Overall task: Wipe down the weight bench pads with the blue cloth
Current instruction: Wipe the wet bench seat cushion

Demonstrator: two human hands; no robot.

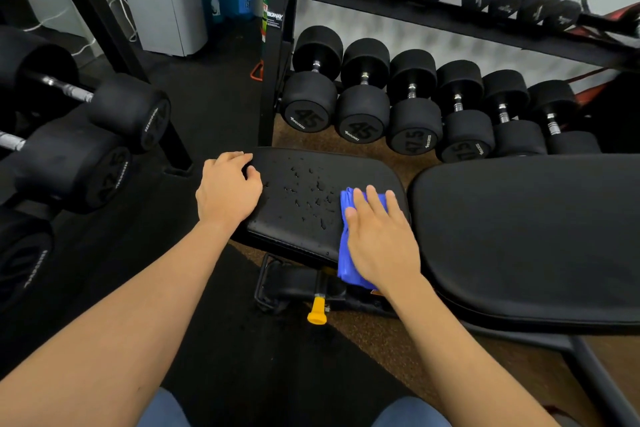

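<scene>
While the right hand (379, 236) presses flat, fingers spread, on the blue cloth (349, 246) at the seat pad (311, 198) near edge, left hand (228, 189) curls over the corner. Risk: droplets (306, 191) smear or run off unwiped.

both bare forearms reaching forward, left hand (228, 189) palm down with fingers curled over an edge, right hand (379, 236) pressed flat, palm down, fingers spread and pointing away.
</scene>
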